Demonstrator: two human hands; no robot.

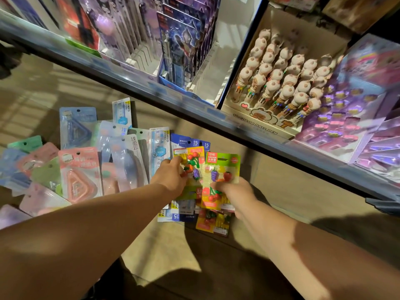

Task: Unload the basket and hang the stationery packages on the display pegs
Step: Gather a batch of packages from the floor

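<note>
Stationery packages lie spread on the tan floor. My right hand (234, 192) grips a green-topped fruit eraser package (224, 166) by its lower edge, lifted a little above the pile. My left hand (171, 176) pinches a yellow and orange fruit eraser package (193, 161) beside it. Under both lie more fruit eraser packs (213, 221) and blue 15 cm ruler packs (195, 142). To the left lie clear ruler packs (159, 148) and pink (80, 174) and blue (74, 126) triangle packs. No basket or display peg is in view.
A shelf edge (194, 105) runs diagonally above the pile. On it stand carded pen packs (179, 46), a box of animal-topped ballpoint pens (281, 81) and purple boxed items (346, 111). Bare floor (303, 191) lies right of my hands.
</note>
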